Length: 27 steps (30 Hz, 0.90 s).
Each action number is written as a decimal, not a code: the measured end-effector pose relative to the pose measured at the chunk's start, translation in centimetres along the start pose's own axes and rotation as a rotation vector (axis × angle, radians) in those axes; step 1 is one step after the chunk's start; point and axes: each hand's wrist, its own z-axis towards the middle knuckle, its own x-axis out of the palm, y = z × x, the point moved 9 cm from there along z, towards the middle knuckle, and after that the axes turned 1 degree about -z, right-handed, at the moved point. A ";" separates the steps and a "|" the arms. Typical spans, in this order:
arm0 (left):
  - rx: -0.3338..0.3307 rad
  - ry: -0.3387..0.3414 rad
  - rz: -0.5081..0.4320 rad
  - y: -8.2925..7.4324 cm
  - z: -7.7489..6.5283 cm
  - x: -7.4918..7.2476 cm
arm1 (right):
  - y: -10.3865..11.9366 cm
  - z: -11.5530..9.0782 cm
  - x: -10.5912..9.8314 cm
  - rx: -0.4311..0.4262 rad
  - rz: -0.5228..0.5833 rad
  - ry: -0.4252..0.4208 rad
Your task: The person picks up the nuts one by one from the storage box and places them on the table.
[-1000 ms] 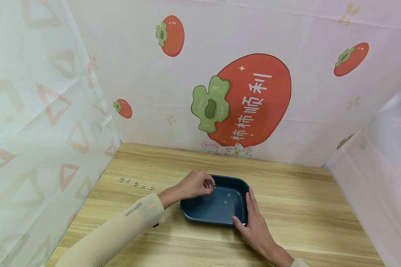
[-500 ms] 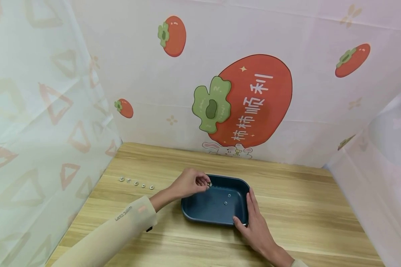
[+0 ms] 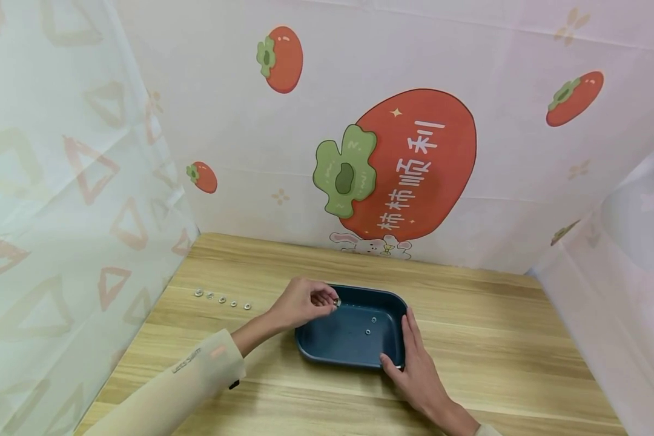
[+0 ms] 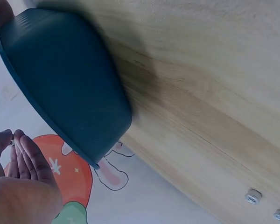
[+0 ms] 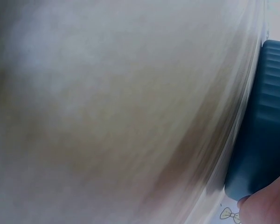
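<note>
Above the left part of a dark blue rectangular tray, my left hand pinches a small metal nut between thumb and fingertips. The left wrist view shows the same nut, mostly covered by the fingers. Two small nuts, one nearer the back and one nearer the front, lie apart on the tray floor. My right hand holds the tray's front right corner, fingers along the right wall and thumb at the front rim. In the right wrist view, only part of that hand shows against the tray.
Several metal nuts stand in a spaced row on the wooden table, left of the tray; the middle nut is one of them. A printed cloth hangs behind the table, with more cloth at both sides.
My left hand has drawn back to the left over the tray with the nut still pinched. My right hand, the tray and the two nuts inside have kept their places.
</note>
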 end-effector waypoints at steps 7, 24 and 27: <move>0.004 -0.020 0.002 0.4 -1.1 -0.9 | 0.0 0.0 -0.1 -0.012 0.003 -0.006; -0.029 -0.120 0.062 1.8 -4.6 -5.4 | -0.4 0.1 0.1 0.000 0.017 0.010; -0.026 -0.137 0.066 2.1 -5.2 -6.1 | -0.5 0.1 0.1 0.001 0.017 0.011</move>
